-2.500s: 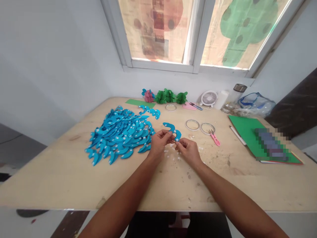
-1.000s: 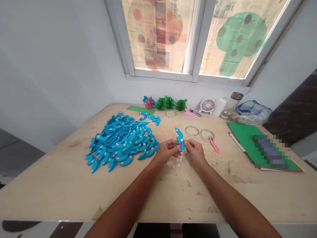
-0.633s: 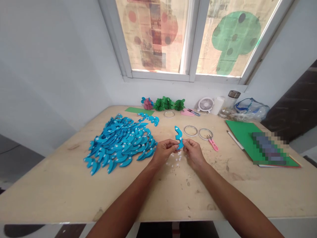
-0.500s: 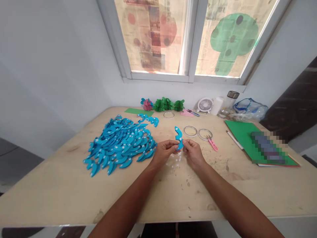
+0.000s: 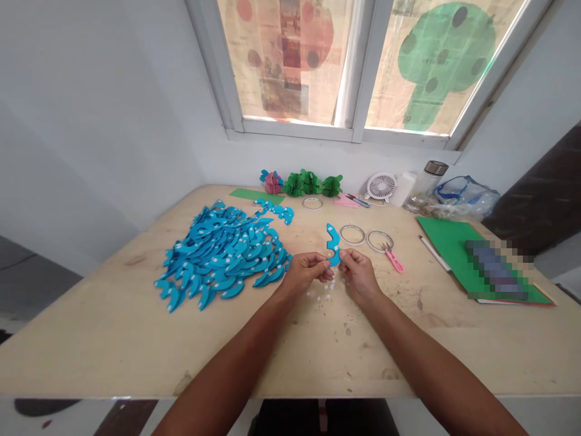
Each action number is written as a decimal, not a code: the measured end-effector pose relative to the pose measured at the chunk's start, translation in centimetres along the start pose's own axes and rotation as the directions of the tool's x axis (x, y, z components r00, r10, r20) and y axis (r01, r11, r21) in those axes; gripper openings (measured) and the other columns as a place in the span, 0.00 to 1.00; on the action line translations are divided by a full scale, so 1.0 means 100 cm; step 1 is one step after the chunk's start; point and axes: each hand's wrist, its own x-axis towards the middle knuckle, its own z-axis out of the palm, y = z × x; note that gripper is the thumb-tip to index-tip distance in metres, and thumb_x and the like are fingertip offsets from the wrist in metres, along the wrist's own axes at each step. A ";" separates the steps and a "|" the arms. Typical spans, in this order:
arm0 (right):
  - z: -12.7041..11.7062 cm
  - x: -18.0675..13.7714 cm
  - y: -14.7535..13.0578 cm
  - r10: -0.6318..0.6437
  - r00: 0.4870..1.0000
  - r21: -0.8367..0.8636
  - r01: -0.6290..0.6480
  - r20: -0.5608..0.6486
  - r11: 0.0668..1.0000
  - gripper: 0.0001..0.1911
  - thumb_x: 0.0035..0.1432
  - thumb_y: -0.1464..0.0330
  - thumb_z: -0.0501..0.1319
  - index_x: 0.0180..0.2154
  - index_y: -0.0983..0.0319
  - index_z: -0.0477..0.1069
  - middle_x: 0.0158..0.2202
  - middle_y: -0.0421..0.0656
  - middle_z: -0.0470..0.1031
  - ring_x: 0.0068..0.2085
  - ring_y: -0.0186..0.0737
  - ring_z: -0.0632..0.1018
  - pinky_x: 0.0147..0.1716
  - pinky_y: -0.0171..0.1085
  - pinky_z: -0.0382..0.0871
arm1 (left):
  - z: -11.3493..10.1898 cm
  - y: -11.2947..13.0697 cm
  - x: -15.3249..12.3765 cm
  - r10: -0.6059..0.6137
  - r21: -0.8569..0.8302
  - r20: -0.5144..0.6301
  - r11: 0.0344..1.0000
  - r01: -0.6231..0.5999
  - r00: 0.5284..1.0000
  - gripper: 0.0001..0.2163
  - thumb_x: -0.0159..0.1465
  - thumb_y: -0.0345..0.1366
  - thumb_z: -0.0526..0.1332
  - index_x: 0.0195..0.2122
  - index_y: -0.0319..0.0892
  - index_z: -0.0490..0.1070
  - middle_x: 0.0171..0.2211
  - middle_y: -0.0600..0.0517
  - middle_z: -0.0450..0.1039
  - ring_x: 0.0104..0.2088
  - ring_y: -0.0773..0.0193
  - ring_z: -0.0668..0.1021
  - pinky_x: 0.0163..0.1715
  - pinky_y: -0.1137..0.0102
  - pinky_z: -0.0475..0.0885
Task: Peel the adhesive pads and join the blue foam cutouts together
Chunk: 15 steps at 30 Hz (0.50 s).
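Note:
A curved blue paper cutout (image 5: 332, 234) with small white squares on it stands upright between my two hands. My right hand (image 5: 361, 274) is closed, pinching the cutout's right edge near its lower end. The fingers of my left hand (image 5: 310, 268) are closed at its lower left tip; the exact contact of the fingertips is partly hidden. Small white paper bits (image 5: 327, 287) lie on the table just below my hands. Left of my left hand spreads a big heap of similar blue cutouts (image 5: 231, 257), many with white squares.
On the wooden table (image 5: 281, 357), tape rolls (image 5: 353, 234) and pink-handled snips (image 5: 394, 260) lie right of my hands. Green sheets (image 5: 447, 242) with a pen (image 5: 434, 253) are farther right. Folded green paper shapes (image 5: 310, 183), a fan (image 5: 381, 186) and a bottle (image 5: 429, 181) line the wall.
The view has shifted slightly. My hands still hold the blue cutout upright at nearly the same place, with the left fingertips a little lower on its end.

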 end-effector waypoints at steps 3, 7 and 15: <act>0.000 0.000 0.000 0.005 1.000 0.016 -0.005 -0.002 1.000 0.12 0.42 0.61 0.68 0.23 0.62 0.71 0.15 0.34 0.61 0.21 0.29 0.60 0.23 0.33 0.51 | 0.001 0.003 -0.001 -0.025 -0.010 0.005 1.000 0.025 1.000 0.16 0.46 0.46 0.68 0.23 0.37 0.72 0.20 0.49 0.75 0.21 0.65 0.76 0.23 0.72 0.71; -0.001 0.001 0.001 0.005 1.000 0.036 -0.004 -0.015 0.999 0.13 0.41 0.61 0.68 0.22 0.62 0.71 0.15 0.34 0.61 0.21 0.29 0.60 0.23 0.33 0.51 | 0.002 0.007 -0.003 -0.079 0.019 0.035 0.997 0.078 0.996 0.17 0.45 0.46 0.68 0.27 0.36 0.73 0.23 0.47 0.77 0.25 0.62 0.78 0.25 0.72 0.72; -0.001 0.001 -0.001 0.015 1.000 0.053 -0.015 -0.005 0.998 0.12 0.42 0.61 0.68 0.22 0.62 0.71 0.15 0.34 0.61 0.21 0.30 0.60 0.23 0.33 0.51 | 0.001 -0.001 0.000 -0.009 0.115 0.043 0.993 0.004 0.999 0.13 0.50 0.44 0.65 0.21 0.37 0.72 0.18 0.50 0.74 0.19 0.67 0.75 0.22 0.73 0.70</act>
